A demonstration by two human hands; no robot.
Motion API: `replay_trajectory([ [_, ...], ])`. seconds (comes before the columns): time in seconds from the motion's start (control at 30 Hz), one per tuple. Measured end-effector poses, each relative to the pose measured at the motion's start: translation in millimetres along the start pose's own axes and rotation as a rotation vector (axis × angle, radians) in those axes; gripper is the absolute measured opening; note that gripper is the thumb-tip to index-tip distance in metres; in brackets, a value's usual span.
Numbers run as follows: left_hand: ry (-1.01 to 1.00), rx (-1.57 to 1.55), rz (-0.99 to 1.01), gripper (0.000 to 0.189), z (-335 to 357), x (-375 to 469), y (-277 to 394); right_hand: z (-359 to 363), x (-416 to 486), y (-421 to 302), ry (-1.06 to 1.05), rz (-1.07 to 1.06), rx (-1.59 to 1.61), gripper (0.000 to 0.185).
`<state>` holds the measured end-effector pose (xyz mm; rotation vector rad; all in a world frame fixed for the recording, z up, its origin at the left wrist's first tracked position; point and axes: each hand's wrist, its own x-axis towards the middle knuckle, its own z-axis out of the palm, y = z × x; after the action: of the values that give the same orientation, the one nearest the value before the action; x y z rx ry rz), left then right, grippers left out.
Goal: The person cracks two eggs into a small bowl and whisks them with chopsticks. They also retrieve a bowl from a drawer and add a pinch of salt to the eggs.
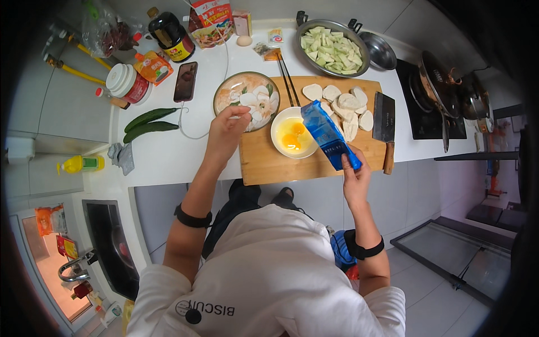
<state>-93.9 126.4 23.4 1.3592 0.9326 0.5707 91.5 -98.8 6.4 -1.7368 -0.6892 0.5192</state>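
In my right hand (356,177) is a blue plastic packet (326,137), gripped by its lower end. Its far end tilts up beside the rim of a white bowl (274,141), which holds cracked eggs (291,141) with whole yolks. My left hand (225,132) hovers by the near-left edge of a flower-patterned plate (246,90), fingers bent inward; whether something small is pinched there is hidden. The bowl stands on a wooden cutting board (269,168). Pale, thick slices (347,103) lie on the board behind the packet, which partly covers them.
A cleaver (384,122) lies along the board's right edge. Black chopsticks (288,80) rest across its far edge. Behind are a metal basin of cut green vegetable (332,50) and an egg (244,41). Left lie cucumbers (150,124) and a phone (185,82); right, a cooktop (436,128) with pans.
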Motion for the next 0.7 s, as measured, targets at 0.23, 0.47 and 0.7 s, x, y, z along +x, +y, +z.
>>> replay_trajectory([
  [0.23,-0.142,0.118,-0.025,0.026,9,-1,-7,4,-2,-10,0.066,-0.045,0.082,0.023],
  [0.47,-0.161,0.128,-0.023,0.027,6,-1,-11,2,-5,-11,0.012,-0.013,-0.094,0.022],
  [0.7,-0.153,0.156,-0.057,0.029,3,-1,-15,7,-6,-10,-0.027,0.024,-0.145,0.023],
])
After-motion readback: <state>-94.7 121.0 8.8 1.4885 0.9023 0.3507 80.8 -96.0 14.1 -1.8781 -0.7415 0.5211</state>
